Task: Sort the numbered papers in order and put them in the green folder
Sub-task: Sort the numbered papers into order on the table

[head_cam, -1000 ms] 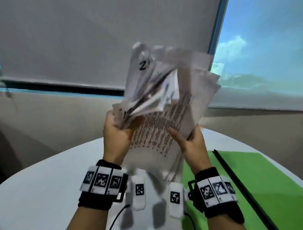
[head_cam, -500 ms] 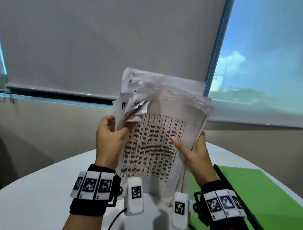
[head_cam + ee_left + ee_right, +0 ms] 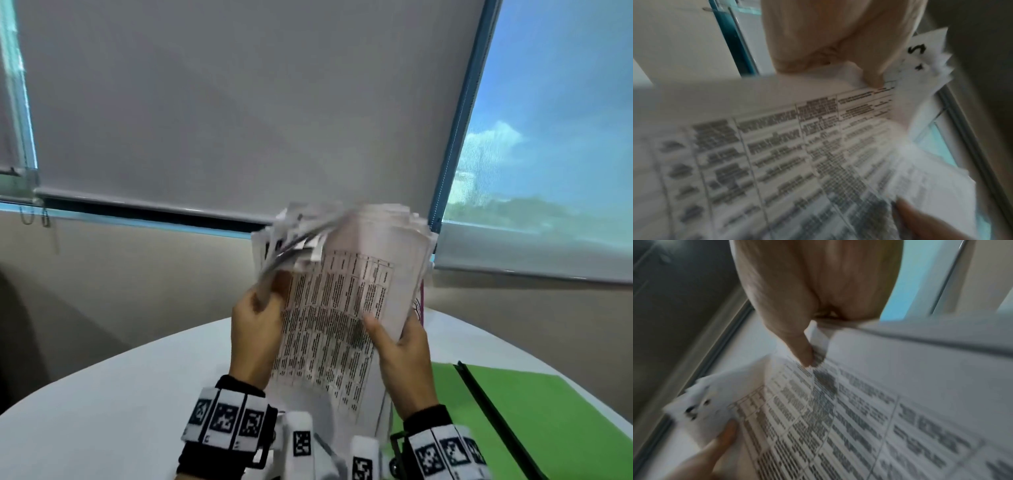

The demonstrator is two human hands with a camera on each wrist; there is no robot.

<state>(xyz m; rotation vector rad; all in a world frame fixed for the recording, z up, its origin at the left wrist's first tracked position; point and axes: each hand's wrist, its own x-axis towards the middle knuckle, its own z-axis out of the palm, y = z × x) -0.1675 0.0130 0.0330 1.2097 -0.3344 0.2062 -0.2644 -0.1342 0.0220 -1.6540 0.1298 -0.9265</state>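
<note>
Both hands hold the papers (image 3: 337, 318) upright above the table (image 3: 102, 411). The left hand (image 3: 255, 337) grips the stack's left edge, thumb bending back a fan of numbered corners. The right hand (image 3: 406, 356) grips the right edge, thumb laid on the printed table of the front sheet. The green folder (image 3: 555, 421) lies open on the table, right of the papers, below the right hand.

Print on papers (image 3: 335, 329) blurred, unreadable; fanned top corners smeared. Folder (image 3: 548, 428) cut off at right edge of view, partly hidden behind right hand (image 3: 407, 370).
</note>
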